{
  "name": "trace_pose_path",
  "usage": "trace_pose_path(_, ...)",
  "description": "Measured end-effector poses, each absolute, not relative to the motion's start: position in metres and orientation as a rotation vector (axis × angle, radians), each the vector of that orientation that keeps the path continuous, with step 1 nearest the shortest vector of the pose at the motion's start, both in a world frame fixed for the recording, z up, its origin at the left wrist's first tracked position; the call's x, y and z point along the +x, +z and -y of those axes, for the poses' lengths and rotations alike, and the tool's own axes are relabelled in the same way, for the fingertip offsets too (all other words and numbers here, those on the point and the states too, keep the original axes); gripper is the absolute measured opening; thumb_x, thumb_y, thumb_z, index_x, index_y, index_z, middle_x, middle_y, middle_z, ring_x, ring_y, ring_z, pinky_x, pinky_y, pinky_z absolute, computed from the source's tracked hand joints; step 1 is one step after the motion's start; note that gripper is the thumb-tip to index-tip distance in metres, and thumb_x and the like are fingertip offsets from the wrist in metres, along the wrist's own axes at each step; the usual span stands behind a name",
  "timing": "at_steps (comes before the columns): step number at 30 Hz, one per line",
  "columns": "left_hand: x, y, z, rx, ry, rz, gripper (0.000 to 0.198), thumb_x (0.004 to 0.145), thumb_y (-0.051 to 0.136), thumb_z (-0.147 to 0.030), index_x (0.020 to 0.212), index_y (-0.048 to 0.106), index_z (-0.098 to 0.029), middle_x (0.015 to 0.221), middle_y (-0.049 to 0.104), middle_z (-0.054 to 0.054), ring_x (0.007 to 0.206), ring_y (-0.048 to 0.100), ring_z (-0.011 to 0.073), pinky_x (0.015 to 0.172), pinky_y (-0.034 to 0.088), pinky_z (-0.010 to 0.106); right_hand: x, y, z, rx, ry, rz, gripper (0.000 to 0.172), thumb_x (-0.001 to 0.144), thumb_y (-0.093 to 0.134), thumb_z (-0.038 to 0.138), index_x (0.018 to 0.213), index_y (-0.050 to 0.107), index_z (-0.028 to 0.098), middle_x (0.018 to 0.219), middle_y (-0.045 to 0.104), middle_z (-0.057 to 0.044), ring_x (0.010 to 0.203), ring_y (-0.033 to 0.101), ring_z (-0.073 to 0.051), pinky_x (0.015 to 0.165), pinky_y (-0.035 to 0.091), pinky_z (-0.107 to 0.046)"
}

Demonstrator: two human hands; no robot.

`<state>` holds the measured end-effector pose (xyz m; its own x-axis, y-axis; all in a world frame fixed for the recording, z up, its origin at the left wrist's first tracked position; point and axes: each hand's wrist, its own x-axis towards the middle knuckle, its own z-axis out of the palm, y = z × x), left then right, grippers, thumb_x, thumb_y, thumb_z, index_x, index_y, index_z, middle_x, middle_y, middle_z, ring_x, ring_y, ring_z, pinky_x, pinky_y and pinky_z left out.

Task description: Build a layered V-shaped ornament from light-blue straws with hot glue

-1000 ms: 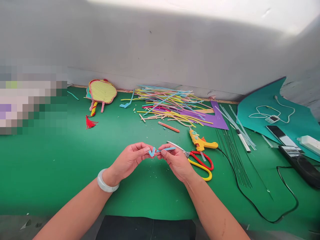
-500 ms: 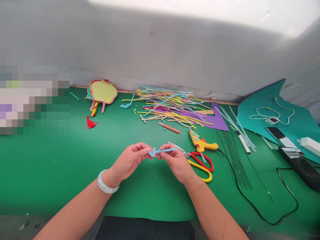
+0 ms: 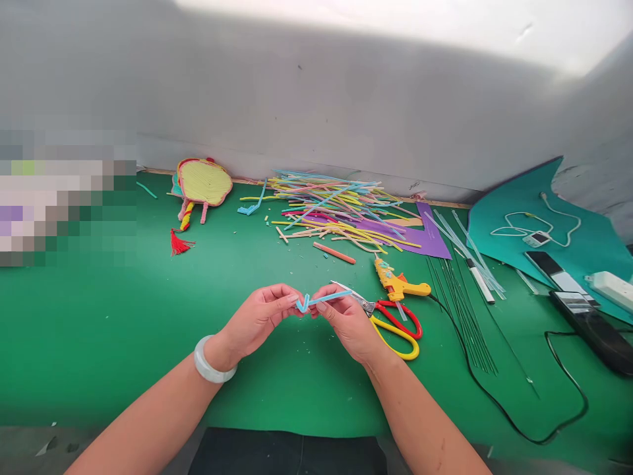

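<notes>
Both my hands meet above the green table, pinching a thin light-blue strip bent into a V at its left end. My left hand, with a pale bangle on the wrist, grips the bent end with closed fingers. My right hand pinches the straight part, whose free end points right. Red-and-yellow scissors lie just right of my right hand.
A yellow glue gun with a black cord lies beyond the scissors. A heap of coloured strips and purple sheet sit at the back. A yellow woven fan with red tassel lies back left. Thin green rods, phones and a power strip are at right.
The strip's free right end has tilted slightly upward between my fingers. Both hands stay in nearly the same place.
</notes>
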<state>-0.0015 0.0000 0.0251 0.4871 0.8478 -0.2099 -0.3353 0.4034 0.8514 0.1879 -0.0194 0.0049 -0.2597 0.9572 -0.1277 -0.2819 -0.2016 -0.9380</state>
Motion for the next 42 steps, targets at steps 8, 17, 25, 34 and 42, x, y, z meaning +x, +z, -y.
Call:
trace_pose_path(8,0.000,0.024,0.000,0.851,0.828,-0.727,0.017,0.080,0.074,-0.032,0.077,0.072,-0.015,0.080,0.068,0.004,0.077,0.060,0.0141,0.078,0.048,0.028,0.189,0.004,0.021,-0.970,1.575,1.090,0.025,0.078,0.076,0.046,0.086,0.063,0.026,0.082,0.060,0.002,0.079,0.056,-0.016,0.078,0.044,-0.032)
trace_pose_path(17,-0.001,0.026,0.000,0.856,0.830,-0.748,0.019,0.078,0.075,-0.033,0.075,0.071,-0.015,0.079,0.067,0.004,0.076,0.059,0.0146,0.079,0.048,0.030,0.191,0.007,0.021,-1.147,1.515,1.253,0.033,0.081,0.067,0.055,0.086,0.059,0.024,0.079,0.057,0.001,0.077,0.053,-0.017,0.076,0.043,-0.032)
trace_pose_path(25,-0.004,0.022,0.000,1.005,0.814,-0.827,0.021,0.080,0.073,-0.036,0.074,0.069,-0.017,0.079,0.067,0.003,0.078,0.059,0.0159,0.079,0.046,0.030,0.196,0.008,0.022,-1.174,1.634,1.373,0.033,0.084,0.063,0.055,0.089,0.060,0.023,0.078,0.058,0.001,0.077,0.051,-0.016,0.073,0.041,-0.030)
trace_pose_path(34,-0.005,0.019,-0.001,1.131,0.758,-0.889,0.024,0.079,0.072,-0.041,0.074,0.068,-0.018,0.077,0.067,0.003,0.078,0.059,0.0174,0.080,0.045,0.031,0.199,0.011,0.022,-1.182,1.759,1.466,0.026,0.083,0.068,0.048,0.088,0.063,0.023,0.080,0.060,0.001,0.075,0.049,-0.015,0.068,0.039,-0.028)
trace_pose_path(42,-0.006,0.021,-0.002,1.123,0.805,-0.928,0.023,0.079,0.072,-0.040,0.077,0.069,-0.018,0.081,0.067,0.003,0.081,0.058,0.0171,0.081,0.045,0.031,0.196,0.007,0.019,-1.167,1.694,1.248,0.029,0.079,0.072,0.049,0.086,0.063,0.022,0.079,0.059,0.003,0.076,0.052,-0.014,0.074,0.041,-0.028)
